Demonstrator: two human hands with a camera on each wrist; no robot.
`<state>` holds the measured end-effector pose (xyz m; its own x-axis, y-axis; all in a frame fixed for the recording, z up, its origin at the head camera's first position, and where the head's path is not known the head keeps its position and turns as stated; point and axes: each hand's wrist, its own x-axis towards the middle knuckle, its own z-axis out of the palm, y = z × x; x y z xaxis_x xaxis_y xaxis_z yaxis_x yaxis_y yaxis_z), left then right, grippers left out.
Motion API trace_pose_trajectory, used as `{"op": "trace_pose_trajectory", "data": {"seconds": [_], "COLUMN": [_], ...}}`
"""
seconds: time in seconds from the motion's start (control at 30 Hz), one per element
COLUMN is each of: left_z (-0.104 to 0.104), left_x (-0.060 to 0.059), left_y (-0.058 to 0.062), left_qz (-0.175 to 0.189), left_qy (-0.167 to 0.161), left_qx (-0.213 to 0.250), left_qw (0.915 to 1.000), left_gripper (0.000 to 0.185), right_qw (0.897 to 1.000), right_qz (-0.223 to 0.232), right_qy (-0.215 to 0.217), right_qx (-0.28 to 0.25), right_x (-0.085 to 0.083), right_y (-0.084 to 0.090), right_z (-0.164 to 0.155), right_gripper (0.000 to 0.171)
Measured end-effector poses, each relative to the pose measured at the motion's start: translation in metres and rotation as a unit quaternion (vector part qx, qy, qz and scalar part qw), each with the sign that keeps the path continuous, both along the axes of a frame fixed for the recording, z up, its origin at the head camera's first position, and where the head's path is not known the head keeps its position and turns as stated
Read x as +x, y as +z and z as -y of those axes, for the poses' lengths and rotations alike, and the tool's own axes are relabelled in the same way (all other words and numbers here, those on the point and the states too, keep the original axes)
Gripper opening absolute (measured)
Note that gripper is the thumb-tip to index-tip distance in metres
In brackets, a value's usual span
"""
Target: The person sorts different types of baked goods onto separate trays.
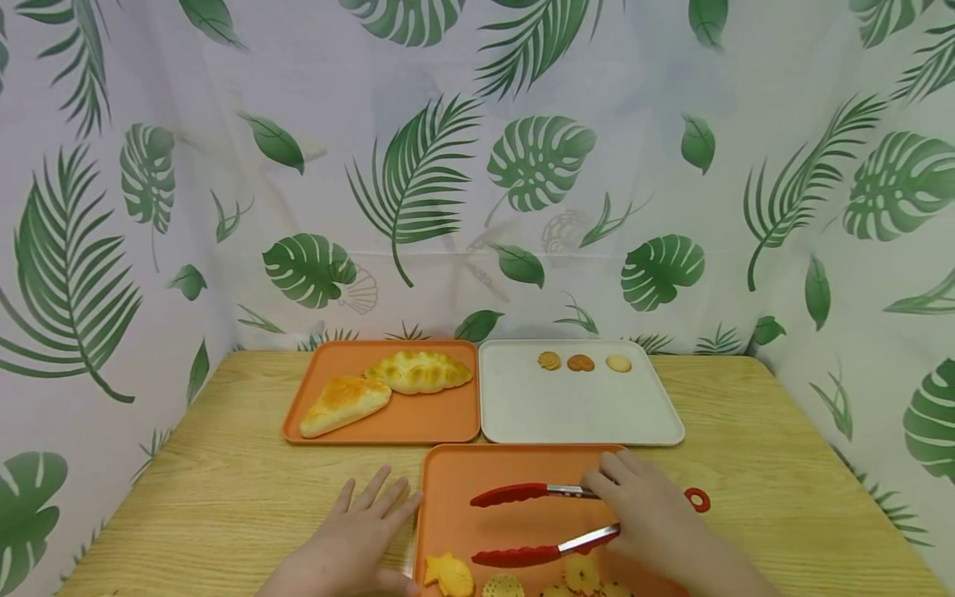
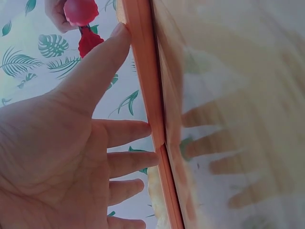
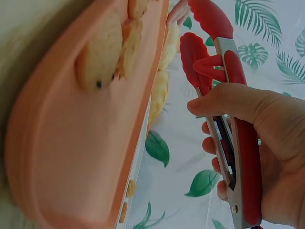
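Note:
My right hand (image 1: 645, 510) grips red-and-silver kitchen tongs (image 1: 522, 556) over the front orange tray (image 1: 451, 473). The arms of the tongs are spread, their red tips pointing left with nothing between them. In the right wrist view, fingers and thumb wrap the red handle of the tongs (image 3: 248, 157). My left hand (image 1: 346, 539) lies at the tray's left side with fingers outstretched, thumb and fingertips right at its rim (image 2: 147, 71). Along the tray's near part lie a fish-shaped cookie (image 1: 452, 575), a round dotted cookie (image 1: 503, 586), a flower-shaped cookie (image 1: 581, 572) and others partly cut off.
Behind stands another orange tray (image 1: 425, 423) with a triangular bread (image 1: 345, 405) and a braided bread (image 1: 419, 372). Beside it, a white tray (image 1: 582, 414) carries three small cookies (image 1: 580, 363) along its far side. Leaf-printed cloth (image 1: 448, 315) encloses the wooden table (image 1: 224, 481).

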<state>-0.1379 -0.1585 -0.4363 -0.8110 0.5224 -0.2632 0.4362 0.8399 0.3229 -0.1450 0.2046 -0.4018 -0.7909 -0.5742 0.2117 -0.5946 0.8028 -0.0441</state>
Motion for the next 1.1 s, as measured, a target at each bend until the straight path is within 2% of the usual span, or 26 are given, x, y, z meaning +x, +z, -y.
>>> {"op": "trace_pose_trajectory", "data": {"seconds": [0.17,0.47,0.7,1.1], "left_z": [0.001,0.002,0.001,0.002], "left_x": [0.0,-0.001,0.0,0.0], "left_y": [0.0,-0.002,0.0,0.002], "left_qz": [0.0,-0.002,0.006,0.001], "left_qy": [0.001,0.001,0.005,0.001], "left_qx": [-0.001,0.001,0.003,0.001], "left_qw": [1.0,1.0,1.0,1.0], "left_gripper": [0.104,0.104,0.105,0.104], "right_qw": [0.999,0.996,0.995,0.996], "right_qz": [0.04,0.053,0.026,-0.013], "right_qy": [0.013,0.06,0.064,0.062], "right_qx": [0.013,0.044,0.069,0.057], "right_x": [0.006,0.013,0.016,0.017], "right_y": [-0.001,-0.002,-0.001,0.001], "right_z": [0.009,0.021,0.031,0.034], "right_gripper": [0.047,0.054,0.05,0.046]}}
